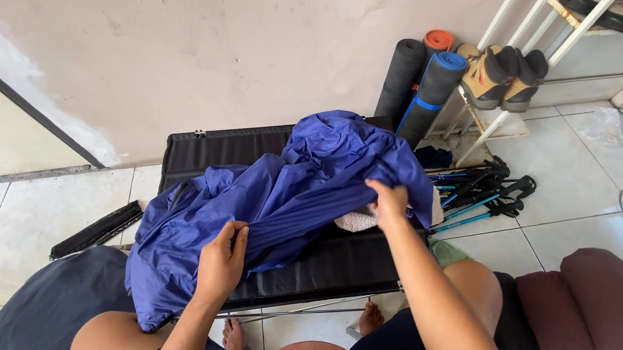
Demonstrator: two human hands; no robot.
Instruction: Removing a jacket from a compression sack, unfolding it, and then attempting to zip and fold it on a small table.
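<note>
Left hand (221, 261) and right hand (388, 202) each pinch the blue jacket (287, 195) tight, spread over the black folding table (334, 263).

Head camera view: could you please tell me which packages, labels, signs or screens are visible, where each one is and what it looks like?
None can be made out: no package, sign or screen shows. Nearest to a package is a crumpled clear plastic wrapper on the floor tiles at upper right.
Both hands grip a plain blue jacket with no visible label.
</note>
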